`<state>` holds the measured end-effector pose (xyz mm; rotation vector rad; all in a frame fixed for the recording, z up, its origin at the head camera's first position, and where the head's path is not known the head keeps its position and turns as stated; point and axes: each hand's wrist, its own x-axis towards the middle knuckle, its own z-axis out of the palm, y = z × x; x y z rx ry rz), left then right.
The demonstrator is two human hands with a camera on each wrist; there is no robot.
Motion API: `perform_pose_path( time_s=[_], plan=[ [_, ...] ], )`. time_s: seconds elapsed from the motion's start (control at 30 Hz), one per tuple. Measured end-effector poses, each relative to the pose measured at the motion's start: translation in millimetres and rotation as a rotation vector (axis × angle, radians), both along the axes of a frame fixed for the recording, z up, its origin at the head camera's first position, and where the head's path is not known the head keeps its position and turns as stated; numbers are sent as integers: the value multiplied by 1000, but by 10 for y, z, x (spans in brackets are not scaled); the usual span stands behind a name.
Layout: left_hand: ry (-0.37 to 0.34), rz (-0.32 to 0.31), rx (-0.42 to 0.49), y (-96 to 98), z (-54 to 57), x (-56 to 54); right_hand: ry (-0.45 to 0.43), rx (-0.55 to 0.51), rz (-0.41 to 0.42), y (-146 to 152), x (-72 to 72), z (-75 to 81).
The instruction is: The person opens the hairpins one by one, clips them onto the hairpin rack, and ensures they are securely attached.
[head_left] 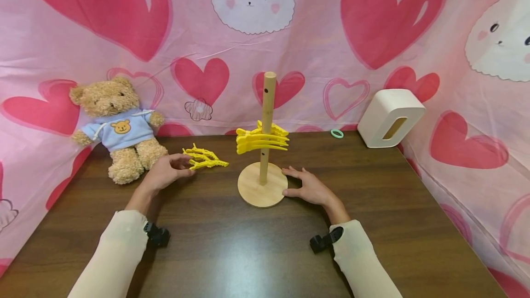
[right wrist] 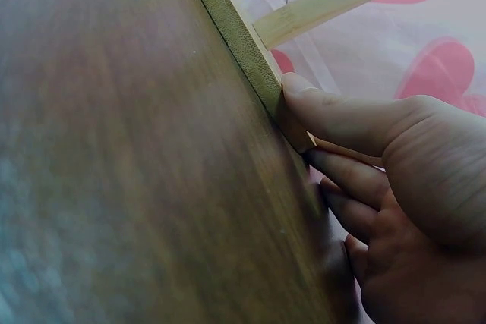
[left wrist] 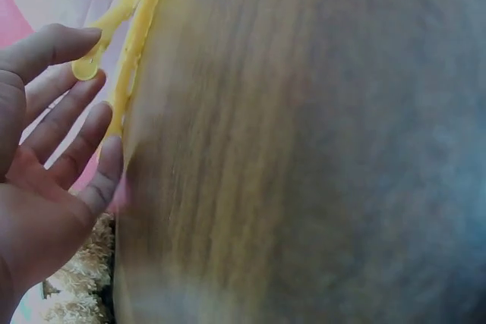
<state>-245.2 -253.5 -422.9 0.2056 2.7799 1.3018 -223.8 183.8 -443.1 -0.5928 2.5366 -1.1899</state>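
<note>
A wooden stand (head_left: 268, 105) has a round base (head_left: 250, 190) and an upright pole with dark holes. Around the pole sit yellow pieces (head_left: 261, 142) with long, finger-like prongs; their exact kind cannot be told. With thumb and fingers at the base's right edge, my right hand (head_left: 308, 187) holds it. In the right wrist view, the thumb (right wrist: 300, 85) lies against the rim. Left of the stand, a yellow branch-like piece (head_left: 207, 162) lies on the table. My left hand (head_left: 163, 171) is beside its left end, fingers loosely bent and thumb apart from them.
A teddy bear (head_left: 124, 128) in a blue top sits behind my left hand. At the back right stand a white box (head_left: 391, 118) with a slot and a small green ring (head_left: 337, 134). Heart-patterned cloth (head_left: 306, 49) hangs behind the brown table (head_left: 248, 243).
</note>
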Motion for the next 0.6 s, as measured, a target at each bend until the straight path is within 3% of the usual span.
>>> perform_pose_path(
  time_s=[0.37, 0.6],
  plan=[
    [98, 23, 88, 51, 16, 50, -12, 9, -15, -2, 14, 5],
    [204, 83, 200, 111, 102, 134, -4, 2, -12, 3, 5, -6]
  ],
)
